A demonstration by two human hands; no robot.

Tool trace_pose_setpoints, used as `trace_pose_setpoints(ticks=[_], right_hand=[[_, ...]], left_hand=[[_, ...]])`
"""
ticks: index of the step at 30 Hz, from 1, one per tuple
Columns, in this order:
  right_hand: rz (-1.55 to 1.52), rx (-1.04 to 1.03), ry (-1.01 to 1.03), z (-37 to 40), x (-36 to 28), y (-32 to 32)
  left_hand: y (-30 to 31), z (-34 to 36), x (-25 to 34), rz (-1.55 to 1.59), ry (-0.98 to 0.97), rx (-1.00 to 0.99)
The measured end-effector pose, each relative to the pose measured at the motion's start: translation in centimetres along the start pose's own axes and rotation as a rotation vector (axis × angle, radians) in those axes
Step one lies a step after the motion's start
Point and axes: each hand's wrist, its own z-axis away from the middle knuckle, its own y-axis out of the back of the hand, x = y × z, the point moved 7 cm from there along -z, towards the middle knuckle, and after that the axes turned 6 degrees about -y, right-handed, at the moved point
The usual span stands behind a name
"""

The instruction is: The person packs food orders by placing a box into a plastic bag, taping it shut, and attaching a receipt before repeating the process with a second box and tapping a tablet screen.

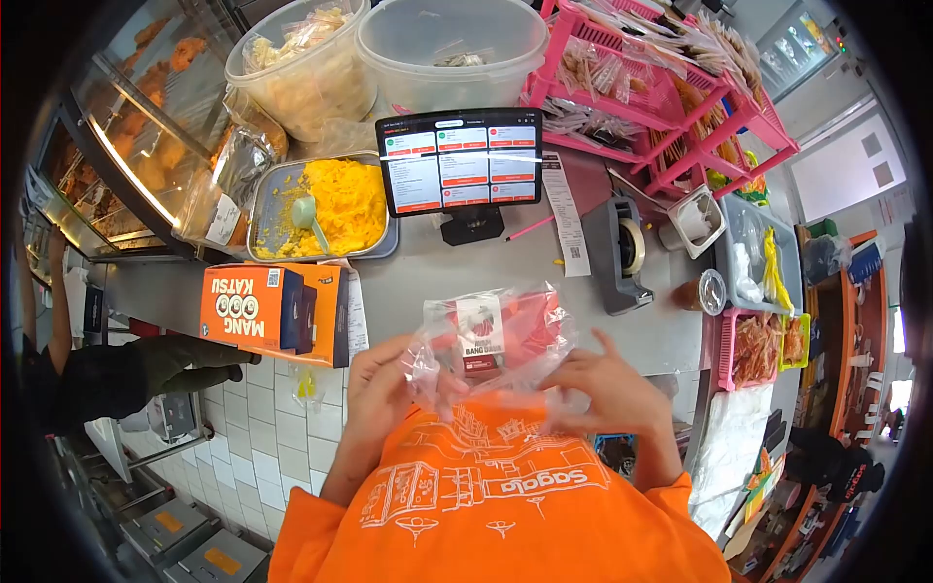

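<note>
A clear plastic bag (pixel 554 325) with red contents and a white and dark red label (pixel 480 335) is held over the counter's near edge, in front of the orange shirt. My left hand (pixel 381 384) grips the bag's left side, its fingers closed on the plastic. At the bag's right side, my right hand (pixel 607 384) has its thumb and fingers around the plastic edge, with the index finger raised. The fingertips of both hands are partly behind or beside the crinkled plastic. An orange box (pixel 248 313) lies on the counter left of the bag.
Behind the bag stands a tablet (pixel 462 165). A tray of yellow food (pixel 340 209) with a scoop is at left, below plastic tubs (pixel 452 49). A tape dispenser (pixel 622 257), receipt (pixel 566 214) and pink rack (pixel 671 117) are at right. Another person's legs (pixel 180 364) show at far left.
</note>
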Motion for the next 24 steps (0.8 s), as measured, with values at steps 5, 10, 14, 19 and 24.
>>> trace_pose_setpoints(ticks=[5,10,14,19,24], right_hand=[[0.212,0.125,-0.145,2.4,2.1,4.2],[-0.144,0.384,-0.012,1.6,3.3,6.0],[-0.219,0.330,0.296,-1.5,-0.4,0.8],[0.055,0.067,0.394,-0.9,0.7,-3.2],[0.030,-0.164,0.285,0.5,3.7,-4.5]], left_hand=[[-0.9,-1.2,3.9,-0.230,-0.311,0.049],[-2.6,-1.2,4.2,-0.469,-0.297,0.056],[-1.2,0.0,4.2,-0.619,-0.436,0.230],[0.2,1.4,4.8,-0.548,-0.551,0.391],[-0.7,1.4,4.6,-0.638,-0.524,0.404]])
